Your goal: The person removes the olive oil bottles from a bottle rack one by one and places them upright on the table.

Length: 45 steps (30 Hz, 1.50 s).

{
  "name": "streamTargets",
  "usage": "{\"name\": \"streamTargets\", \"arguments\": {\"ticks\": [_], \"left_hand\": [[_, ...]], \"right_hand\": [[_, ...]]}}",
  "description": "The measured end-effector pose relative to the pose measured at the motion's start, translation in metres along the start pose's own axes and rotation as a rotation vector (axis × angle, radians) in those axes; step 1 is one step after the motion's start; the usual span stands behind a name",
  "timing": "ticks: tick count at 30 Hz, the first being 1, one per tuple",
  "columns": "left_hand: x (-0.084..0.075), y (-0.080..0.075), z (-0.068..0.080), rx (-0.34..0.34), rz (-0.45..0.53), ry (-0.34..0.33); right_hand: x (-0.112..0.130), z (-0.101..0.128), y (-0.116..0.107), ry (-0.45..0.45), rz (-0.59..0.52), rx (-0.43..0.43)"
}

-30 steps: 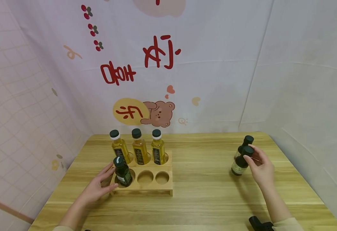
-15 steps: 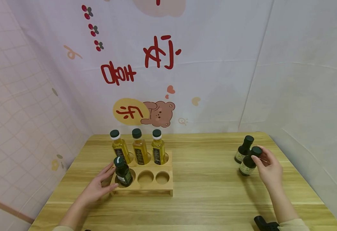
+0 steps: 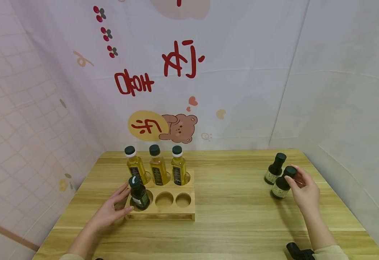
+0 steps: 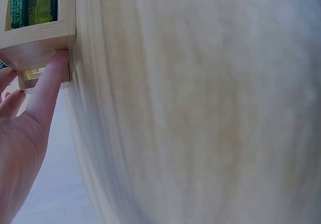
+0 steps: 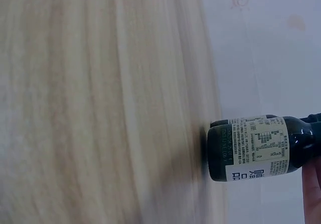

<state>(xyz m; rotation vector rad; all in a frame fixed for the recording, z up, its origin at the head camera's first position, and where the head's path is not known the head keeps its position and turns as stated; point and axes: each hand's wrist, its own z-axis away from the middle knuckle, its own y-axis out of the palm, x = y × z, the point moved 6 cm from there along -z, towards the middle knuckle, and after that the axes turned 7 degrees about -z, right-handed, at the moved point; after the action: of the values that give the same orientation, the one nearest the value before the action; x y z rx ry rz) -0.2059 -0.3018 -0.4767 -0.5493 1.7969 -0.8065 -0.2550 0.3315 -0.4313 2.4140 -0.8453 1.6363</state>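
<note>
My right hand (image 3: 307, 193) pinches a small dark sauce bottle (image 3: 279, 189) by its neck, just under the dark cap. In the right wrist view the held bottle (image 5: 261, 151) shows a pale printed label, and its base is close to the tabletop. A matching dark bottle (image 3: 274, 170) stands right behind it. My left hand (image 3: 109, 213) rests with extended fingers against the left end of a two-tier wooden rack (image 3: 176, 210). In the rack's front-left hole sits a dark green bottle (image 3: 139, 196); the other two front holes hold nothing.
Three yellow oil bottles (image 3: 158, 169) with dark caps fill the rack's back row. A black object (image 3: 300, 251) is beside the right sleeve at the near edge. Printed white cloth (image 3: 241, 72) hangs behind and beside the wooden table (image 3: 228, 231).
My right hand has moved a little to the right with the dark sauce bottle, uncovering more of the matching bottle behind it. The left hand and the rack have stayed put.
</note>
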Motion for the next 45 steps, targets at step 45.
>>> {"name": "streamTargets", "arguments": {"ticks": [45], "left_hand": [[0.001, 0.001, 0.001, -0.019, -0.02, 0.022]], "right_hand": [[-0.006, -0.007, -0.004, -0.002, 0.112, 0.113]]}}
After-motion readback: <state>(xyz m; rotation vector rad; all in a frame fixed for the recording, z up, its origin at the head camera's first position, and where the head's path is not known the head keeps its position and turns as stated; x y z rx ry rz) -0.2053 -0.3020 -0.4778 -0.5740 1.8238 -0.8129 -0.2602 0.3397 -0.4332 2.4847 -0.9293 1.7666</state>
